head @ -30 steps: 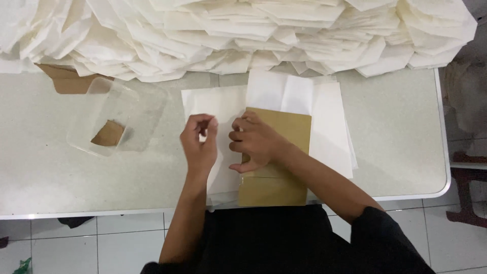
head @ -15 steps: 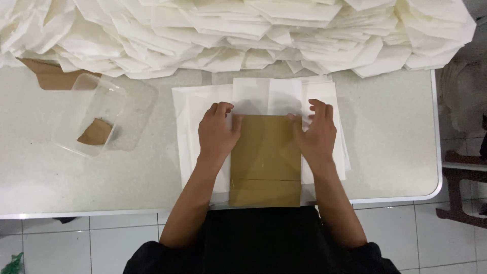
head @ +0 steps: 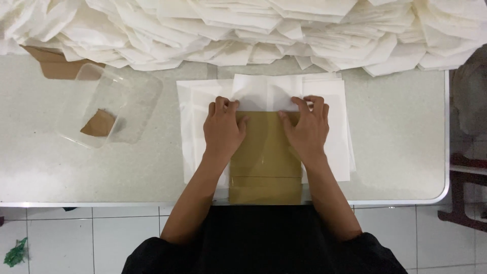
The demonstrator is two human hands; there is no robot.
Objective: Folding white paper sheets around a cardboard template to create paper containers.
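A tan cardboard rectangle [head: 265, 157] lies on a stack of white paper sheets [head: 335, 132] at the table's near edge. My left hand [head: 222, 131] rests on the cardboard's upper left corner, fingertips on the white paper flap [head: 264, 96] above it. My right hand [head: 305, 129] presses the upper right corner, with its fingers on the same flap where it meets the cardboard's top edge. Both hands lie flat, fingers slightly apart, pinching the paper edge.
A large heap of folded white paper pieces [head: 243, 30] fills the back of the grey table [head: 401, 152]. A clear plastic container [head: 109, 109] with a brown scrap inside sits at the left. A brown cardboard piece [head: 50, 63] pokes out under the heap. White floor tiles lie below.
My hands moved from the sides of the cardboard up to its top edge, coming closer together. The white flap now folds down toward the cardboard's top.
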